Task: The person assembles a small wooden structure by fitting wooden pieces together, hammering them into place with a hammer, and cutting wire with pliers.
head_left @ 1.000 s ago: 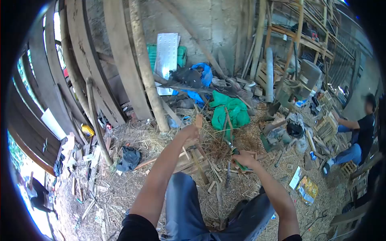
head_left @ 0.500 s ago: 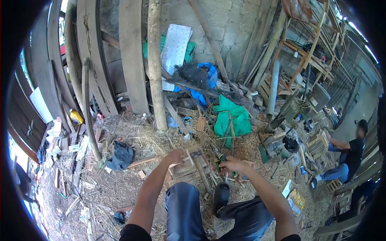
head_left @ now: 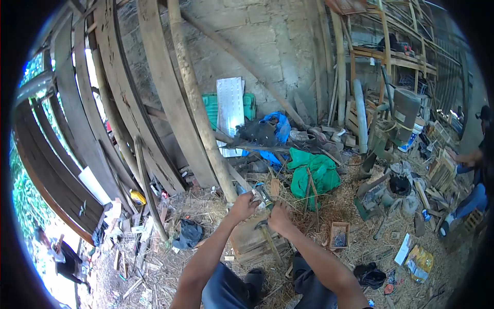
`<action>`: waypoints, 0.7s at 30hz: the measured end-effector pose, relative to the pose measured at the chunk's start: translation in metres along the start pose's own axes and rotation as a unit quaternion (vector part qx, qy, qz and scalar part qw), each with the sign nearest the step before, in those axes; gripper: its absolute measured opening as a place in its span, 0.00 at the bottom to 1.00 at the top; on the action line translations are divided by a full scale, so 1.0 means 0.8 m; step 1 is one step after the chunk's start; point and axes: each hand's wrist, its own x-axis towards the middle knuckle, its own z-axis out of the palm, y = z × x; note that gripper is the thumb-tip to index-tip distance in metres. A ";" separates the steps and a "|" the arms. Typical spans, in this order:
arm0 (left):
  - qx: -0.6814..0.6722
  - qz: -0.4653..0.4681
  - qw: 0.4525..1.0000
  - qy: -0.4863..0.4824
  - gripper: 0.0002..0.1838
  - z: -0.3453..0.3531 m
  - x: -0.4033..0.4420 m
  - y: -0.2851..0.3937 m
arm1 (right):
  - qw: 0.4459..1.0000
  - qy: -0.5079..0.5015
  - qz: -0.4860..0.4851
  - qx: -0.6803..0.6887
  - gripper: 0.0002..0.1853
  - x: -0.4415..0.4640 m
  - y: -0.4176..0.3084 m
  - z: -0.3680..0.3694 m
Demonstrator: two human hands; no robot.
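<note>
Closed around the dark green handle of a metal-ended hand tool [head_left: 264,197], the right hand [head_left: 280,218] has it firmly from what I can see, fingers wrapped and no gap showing. The left hand [head_left: 243,207] is half curled just beside the tool's far end; whether its fingers pinch the metal or something small there, I cannot tell from where I stand.

The tool lies between the two hands, its long axis slanting from the right fist away from the person and over to the left, so the right hand is nearer the handle and the left nearer the metal end. Below them a hammer [head_left: 271,244] lies on a stack of wooden boards [head_left: 247,240], head at the far side, handle towards the person's feet, closer to the right forearm.

Half a second ago the hands are well apart, the left empty-looking above the boards and the tool off to their right; now they come together over the boards' far edge, and a small wooden box [head_left: 339,225] shows plainly right of the right arm
</note>
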 end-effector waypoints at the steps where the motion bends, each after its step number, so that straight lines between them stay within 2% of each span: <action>1: 0.003 0.005 1.000 -0.003 0.15 0.002 0.000 0.007 | 1.000 0.004 0.002 0.004 0.23 -0.002 0.002 -0.002; 3: -0.053 0.019 0.998 0.027 0.17 0.003 0.003 0.018 | 0.995 0.084 -0.027 -0.037 0.21 -0.003 0.001 -0.011; 4: -0.053 0.019 0.998 0.028 0.17 0.003 0.001 0.022 | 0.995 0.085 -0.027 -0.037 0.21 -0.003 0.000 -0.016; 6: -0.004 -0.007 0.998 0.057 0.19 0.002 -0.001 0.017 | 1.000 -0.001 -0.005 0.015 0.21 0.006 -0.005 -0.027; 10: -0.007 -0.029 0.998 0.058 0.20 0.015 -0.018 -0.029 | 0.997 -0.072 -0.005 0.016 0.21 0.021 -0.002 -0.001; 12: -0.036 -0.086 0.996 -0.010 0.18 0.019 -0.031 -0.047 | 0.986 -0.167 0.011 0.000 0.22 0.027 -0.007 0.012; 13: -0.046 -0.089 0.995 -0.010 0.18 0.018 -0.032 -0.052 | 0.985 -0.171 0.015 -0.009 0.22 0.025 -0.013 0.019; 15: -0.047 -0.212 0.975 -0.040 0.18 0.020 -0.031 -0.054 | 0.998 -0.049 0.003 -0.024 0.23 0.012 -0.020 0.032; 16: -0.061 -0.221 0.972 -0.045 0.18 0.019 -0.036 -0.047 | 0.997 -0.061 0.010 -0.035 0.23 0.010 -0.023 0.032; 18: -0.150 -0.169 0.971 0.075 0.19 0.007 -0.031 -0.044 | 0.993 -0.078 0.050 -0.071 0.24 0.026 -0.039 0.033; 19: -0.158 -0.191 0.966 0.072 0.20 0.009 -0.025 -0.052 | 0.992 -0.094 0.038 -0.075 0.24 0.027 -0.048 0.039; 21: -0.144 -0.238 0.956 0.089 0.21 0.022 -0.012 -0.070 | 0.991 -0.070 0.104 -0.041 0.25 0.034 -0.062 0.048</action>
